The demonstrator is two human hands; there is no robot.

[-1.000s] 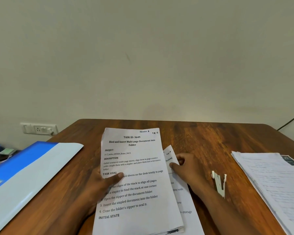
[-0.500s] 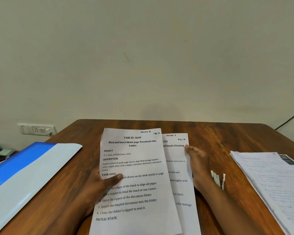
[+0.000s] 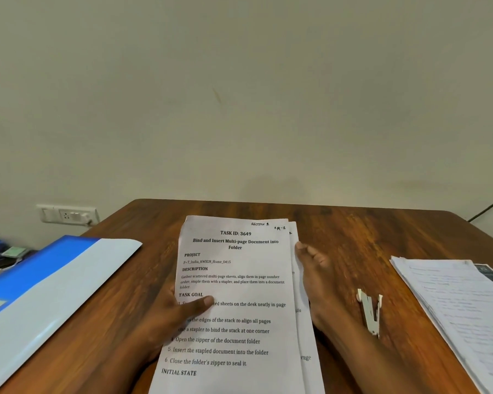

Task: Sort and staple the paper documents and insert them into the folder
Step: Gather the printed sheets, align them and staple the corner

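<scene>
Now the left hand (image 3: 180, 311) grips the printed sheets (image 3: 239, 280) mid-worktop (image 3: 353, 237), thumb on top; the right hand (image 3: 319, 277), fingers straight, presses their right edge. Stapler (image 3: 370, 314) and blue folder (image 3: 54, 280) lie aside.

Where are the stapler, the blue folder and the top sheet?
stapler (image 3: 370, 311): head view, on its white body.
blue folder (image 3: 40, 277): head view, on its blue cover.
top sheet (image 3: 239, 282): head view, on its printed middle.
</scene>
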